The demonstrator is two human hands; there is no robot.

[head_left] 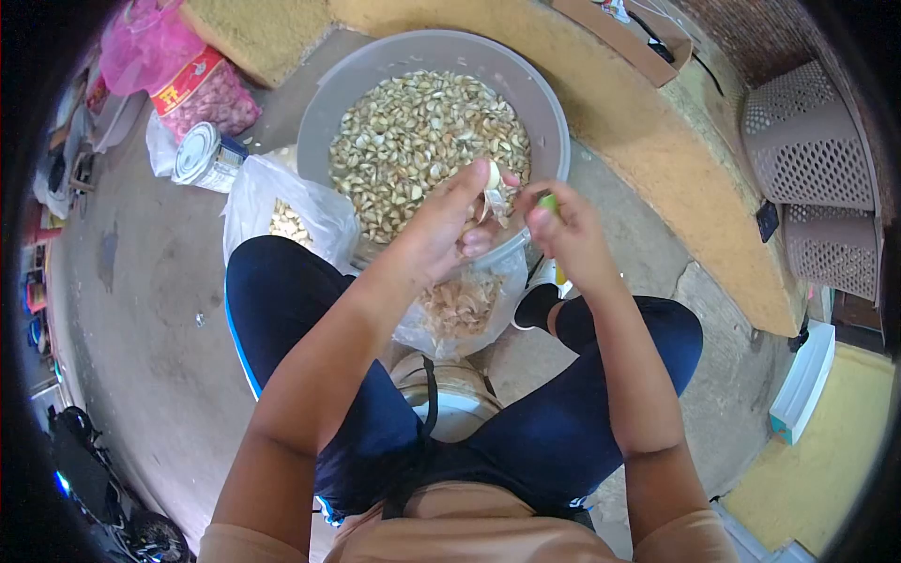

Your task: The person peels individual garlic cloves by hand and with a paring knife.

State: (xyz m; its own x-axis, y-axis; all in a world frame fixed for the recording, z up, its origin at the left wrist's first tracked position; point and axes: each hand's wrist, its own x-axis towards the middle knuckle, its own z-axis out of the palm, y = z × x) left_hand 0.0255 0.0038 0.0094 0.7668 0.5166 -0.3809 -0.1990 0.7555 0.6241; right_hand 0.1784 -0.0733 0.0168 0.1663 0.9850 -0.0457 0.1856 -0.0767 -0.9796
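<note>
My left hand (449,225) is closed on a pale garlic clove (493,176), with loose papery skin (496,208) hanging beneath it. Just to the right, my right hand (572,236) grips a small tool with a green handle (548,202); its working end cannot be made out. Both hands are over the near edge of a large grey tub (556,127) full of garlic cloves (422,131). Below them sits a clear plastic bag of peelings (460,305). A white plastic bag (249,197) left of the tub holds pale peeled cloves (288,223).
A pink mesh bag (221,103) of garlic and a can (202,155) stand at upper left. A yellow ledge (648,155) curves behind the tub, bearing a cardboard box (624,33). Perforated baskets (807,145) are at right. A motorcycle (94,479) stands at lower left.
</note>
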